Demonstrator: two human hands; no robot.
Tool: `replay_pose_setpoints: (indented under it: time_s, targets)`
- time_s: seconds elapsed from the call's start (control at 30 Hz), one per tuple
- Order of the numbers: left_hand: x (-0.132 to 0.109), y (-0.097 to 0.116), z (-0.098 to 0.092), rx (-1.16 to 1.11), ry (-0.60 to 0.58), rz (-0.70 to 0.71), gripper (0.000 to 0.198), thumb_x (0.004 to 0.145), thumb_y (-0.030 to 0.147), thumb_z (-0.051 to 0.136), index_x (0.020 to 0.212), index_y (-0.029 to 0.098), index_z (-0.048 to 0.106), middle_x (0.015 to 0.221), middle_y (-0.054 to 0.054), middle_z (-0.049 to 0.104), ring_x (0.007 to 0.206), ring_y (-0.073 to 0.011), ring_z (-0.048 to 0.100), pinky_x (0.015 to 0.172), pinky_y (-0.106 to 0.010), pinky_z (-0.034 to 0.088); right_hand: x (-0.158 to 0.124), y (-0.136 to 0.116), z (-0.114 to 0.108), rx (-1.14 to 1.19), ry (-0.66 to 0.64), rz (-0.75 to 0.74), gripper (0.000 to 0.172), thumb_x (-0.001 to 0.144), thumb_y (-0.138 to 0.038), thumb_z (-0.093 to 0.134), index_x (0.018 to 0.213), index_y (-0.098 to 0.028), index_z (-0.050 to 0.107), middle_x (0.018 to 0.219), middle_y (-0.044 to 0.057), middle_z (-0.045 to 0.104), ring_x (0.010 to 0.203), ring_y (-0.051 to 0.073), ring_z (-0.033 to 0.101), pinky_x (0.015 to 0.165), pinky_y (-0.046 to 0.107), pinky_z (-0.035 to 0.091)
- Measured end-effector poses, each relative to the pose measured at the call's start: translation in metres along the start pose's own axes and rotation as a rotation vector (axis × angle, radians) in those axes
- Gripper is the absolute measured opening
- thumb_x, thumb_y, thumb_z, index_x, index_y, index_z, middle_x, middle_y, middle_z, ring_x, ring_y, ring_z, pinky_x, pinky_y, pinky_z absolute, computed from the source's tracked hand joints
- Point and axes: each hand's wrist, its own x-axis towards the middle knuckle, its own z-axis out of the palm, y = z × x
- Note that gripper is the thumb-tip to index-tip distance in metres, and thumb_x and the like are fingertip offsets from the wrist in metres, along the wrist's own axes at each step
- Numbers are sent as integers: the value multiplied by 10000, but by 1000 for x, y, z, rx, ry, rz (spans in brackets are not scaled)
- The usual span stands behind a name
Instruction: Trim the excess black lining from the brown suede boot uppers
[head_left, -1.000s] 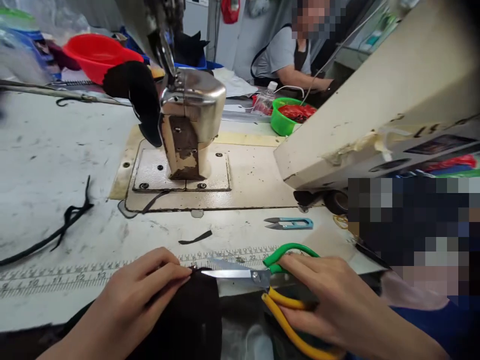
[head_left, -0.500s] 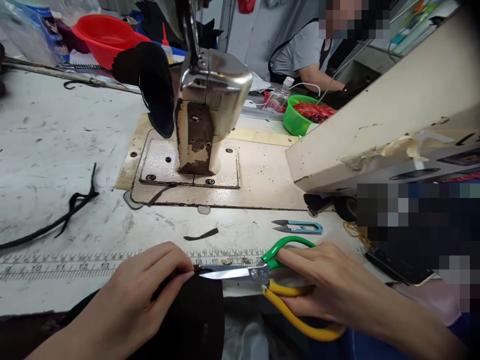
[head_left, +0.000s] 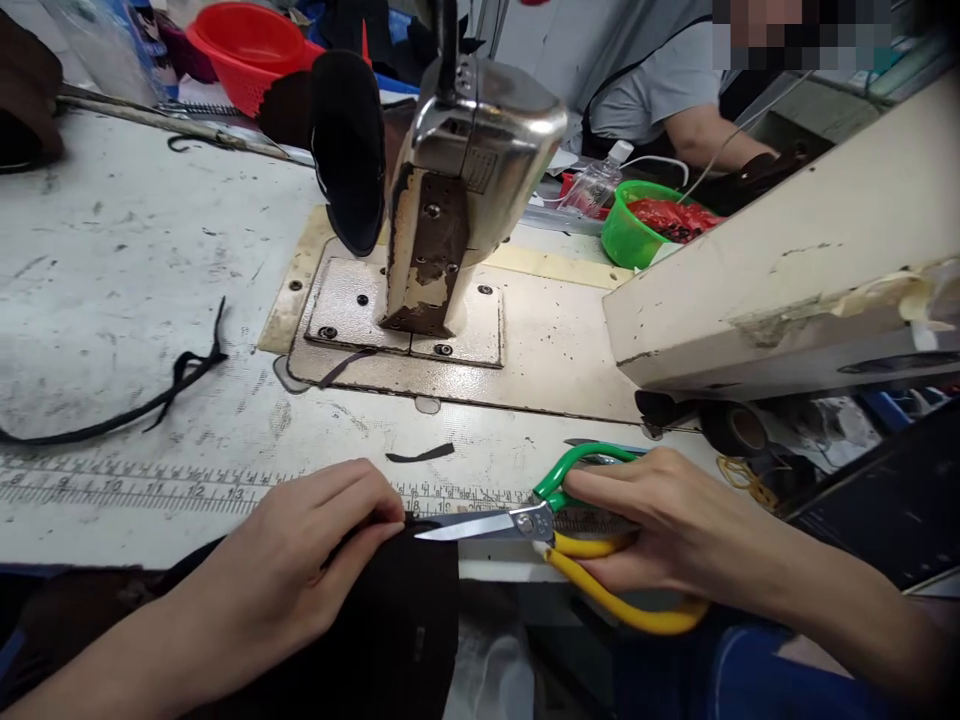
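Left grip (head_left: 307, 560): narrow, thumb and forefinger pinching the upper edge of the dark cloth (head_left: 390, 640). I should hold that edge taut, so it meets the steel flat instead of folding.
Right grip (head_left: 660, 530): wrapped on the handles of the scissors (head_left: 534, 521), green above, yellow below, the two standing apart. I want the wrist loose, so the squeeze comes from the fingers alone.
Dark cloth: it runs from my pinch down past the near edge of the table (head_left: 150, 270). So dark a cloth makes its edge hard to read, so I would look twice before squeezing.
Scissor tips: a little parted, pointing at my pinch and just beside it. I cannot tell whether any cloth lies between them. As I judge it, short nips with the very ends suit so fine a snip, with skin kept behind the line.
Ruler (head_left: 150, 490): its scale runs along the table behind both grips; a handy straight line for holding the edge level.
Scrap (head_left: 420, 455): a dark strip on the table beyond the scissors, apart from them.
Thread snips (head_left: 577, 442): mostly hidden behind the green handle; I would mind my knuckles there.
Sewing machine (head_left: 487, 120): farther back, apart from the scissors.
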Motion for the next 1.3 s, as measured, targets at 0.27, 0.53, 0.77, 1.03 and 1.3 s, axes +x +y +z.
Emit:
replay_pose_setpoints:
  time_s: [0.27, 0.53, 0.77, 1.03, 1.3]
  targets:
    - [1, -1, 0, -13, -14, 8, 142, 1024, 140, 454, 1008, 248, 546, 915, 48, 611, 788, -54, 591, 678, -139, 438, 4, -2, -5, -44, 11, -35, 383, 904, -265, 609, 762, -257, 254, 636, -69, 307, 543, 139, 171, 494, 316, 168]
    - [2, -2, 1, -8, 11, 23, 150, 1018, 120, 452, 985, 238, 538, 892, 45, 597, 761, -56, 574, 670, -151, 432, 14, -8, -17, -53, -83, -23, 348, 903, -280, 587, 748, -256, 277, 629, -68, 289, 547, 143, 138, 509, 323, 148]
    - [0, -2, 1, -56, 6, 15, 166, 1004, 100, 462, 954, 229, 554, 892, 39, 600, 775, -57, 580, 684, -150, 438, 31, -14, -29, -96, -204, -11, 424, 925, -401, 681, 756, -251, 321, 570, -88, 316, 481, 112, 205, 471, 287, 155]
    - [7, -6, -8, -230, -25, -208, 139, 968, 208, 569, 864, 231, 659, 847, 43, 657, 746, -78, 595, 632, -179, 434, 34, -12, -24, 84, -226, 6, 376, 921, -296, 644, 742, -246, 317, 564, -93, 297, 493, 107, 182, 461, 267, 154]
    - [12, -5, -17, -362, -55, -274, 145, 954, 263, 600, 855, 220, 697, 841, 23, 672, 731, -101, 589, 641, -220, 433, 29, -34, -31, 32, -232, 96, 321, 890, -341, 651, 723, -237, 398, 531, -76, 353, 465, 112, 292, 473, 268, 199]
